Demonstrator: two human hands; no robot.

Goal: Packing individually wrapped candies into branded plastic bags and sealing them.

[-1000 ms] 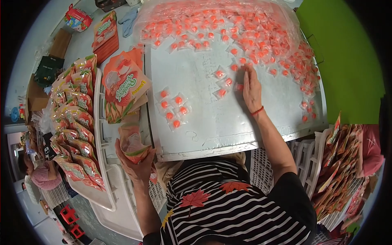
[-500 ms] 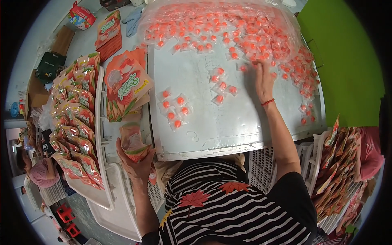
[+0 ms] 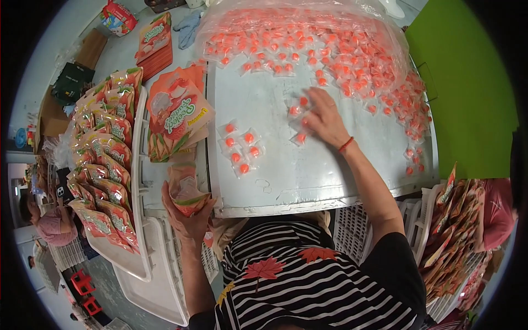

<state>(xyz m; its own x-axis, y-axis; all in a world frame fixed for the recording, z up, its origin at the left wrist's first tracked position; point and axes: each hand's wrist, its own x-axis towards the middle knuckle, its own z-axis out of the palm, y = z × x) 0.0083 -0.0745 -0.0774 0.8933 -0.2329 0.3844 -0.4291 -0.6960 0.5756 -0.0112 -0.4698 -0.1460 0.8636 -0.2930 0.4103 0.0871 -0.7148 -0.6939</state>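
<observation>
Pale surface (image 3: 286, 168) carries wrapped sweets (image 3: 352, 71); left of it, left hand (image 3: 190, 224) holds a pouch (image 3: 187, 190); over it, right hand (image 3: 328, 122) has wide grip.

The pale grey, broad, flat tabletop (image 3: 280, 170) looks smooth, with a soft metallic sheen. Small wrapped orange-red balls (image 3: 249, 137) have clear, crinkled, glossy plastic skins; the large transparent sheet (image 3: 308, 15) is wrinkled, shiny plastic. Plump red-and-green printed pouches (image 3: 113, 147) gleam like slick film. The crumpled blue rag (image 3: 188, 26) is matt cloth.
</observation>
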